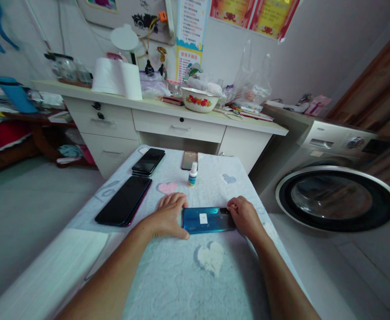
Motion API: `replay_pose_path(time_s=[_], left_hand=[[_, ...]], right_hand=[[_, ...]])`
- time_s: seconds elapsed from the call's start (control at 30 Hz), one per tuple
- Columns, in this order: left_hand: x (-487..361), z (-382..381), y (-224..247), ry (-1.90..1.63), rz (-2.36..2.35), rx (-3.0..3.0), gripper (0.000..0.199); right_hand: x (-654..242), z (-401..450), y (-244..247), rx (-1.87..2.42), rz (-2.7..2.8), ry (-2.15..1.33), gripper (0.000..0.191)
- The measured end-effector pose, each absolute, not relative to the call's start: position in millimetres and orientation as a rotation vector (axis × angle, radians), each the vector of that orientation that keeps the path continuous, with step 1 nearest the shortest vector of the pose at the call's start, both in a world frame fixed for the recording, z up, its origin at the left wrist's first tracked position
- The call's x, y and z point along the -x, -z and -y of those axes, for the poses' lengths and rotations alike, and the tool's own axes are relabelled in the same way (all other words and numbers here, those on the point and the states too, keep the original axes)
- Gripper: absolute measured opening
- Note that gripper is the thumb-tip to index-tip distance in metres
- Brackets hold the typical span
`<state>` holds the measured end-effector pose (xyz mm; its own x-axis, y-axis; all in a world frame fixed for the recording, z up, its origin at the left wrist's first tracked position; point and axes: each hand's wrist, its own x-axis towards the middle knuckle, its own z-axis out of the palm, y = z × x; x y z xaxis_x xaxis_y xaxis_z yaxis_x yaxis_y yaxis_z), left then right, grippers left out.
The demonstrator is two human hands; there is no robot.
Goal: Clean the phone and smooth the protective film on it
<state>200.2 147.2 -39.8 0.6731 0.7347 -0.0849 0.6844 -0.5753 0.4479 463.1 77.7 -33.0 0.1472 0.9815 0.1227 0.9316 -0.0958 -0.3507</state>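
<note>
A blue phone (195, 221) with a small white sticker lies back side up on the patterned cloth of the table (181, 275), its long side running left to right. At its left end is my left hand (171, 216), thumb and fingers spread around the corners. My right hand (245, 218) has its fingers curled together on the phone's right end, by the camera area. Beyond the phone stands a small white bottle (192, 174) with a blue label. Behind the bottle lies another phone or case (189, 160).
Dark phones (125, 202) lie at the table's left, with a stack of phones (149, 161) behind them. Past the far edge is a white desk (178, 126) holding a floral bowl (200, 100) and paper rolls (115, 78). A washing machine (321, 169) stands at the right, door ajar.
</note>
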Motion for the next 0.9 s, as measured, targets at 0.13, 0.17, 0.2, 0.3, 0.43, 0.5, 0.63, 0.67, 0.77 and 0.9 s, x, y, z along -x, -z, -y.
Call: replay_pose_path(time_s=[0.13, 0.17, 0.2, 0.3, 0.43, 0.5, 0.63, 0.67, 0.77, 0.9], left_hand=[[-200, -148, 39, -0.15, -1.094, -2.432, 0.069], [-199, -149, 39, -0.15, -1.091, -2.431, 0.069], [-199, -149, 39, -0.147, -1.088, -2.432, 0.07], [-199, -149, 40, -0.138, -1.094, -2.434, 0.07], [-199, -150, 43, -0.154, -1.089, -2.442, 0.069], [-199, -150, 43, -0.157, -1.084, -2.441, 0.069], [-199, -150, 42, -0.153, -1.084, -2.436, 0.07], [-199, -149, 41, -0.148, -1.085, -2.434, 0.069], [-199, -149, 39, -0.14, -1.088, -2.432, 0.068], [-199, -148, 40, -0.137, -1.093, -2.435, 0.068]], right_hand=[[-461, -78, 31, 2.102, 1.823, -0.199, 0.015], [-462, -78, 30, 2.1, 1.838, -0.211, 0.015], [-463, -77, 28, 2.097, 1.857, -0.226, 0.015], [-466, -74, 23, 2.085, 1.909, -0.271, 0.015], [-468, -70, 18, 2.079, 1.949, -0.316, 0.014], [-468, -69, 15, 2.075, 1.969, -0.339, 0.013], [-468, -68, 12, 2.07, 1.981, -0.387, 0.013], [-468, -68, 12, 2.07, 1.984, -0.389, 0.013], [-468, -68, 13, 2.081, 2.0, -0.369, 0.014], [-467, -69, 12, 2.091, 2.031, -0.37, 0.015]])
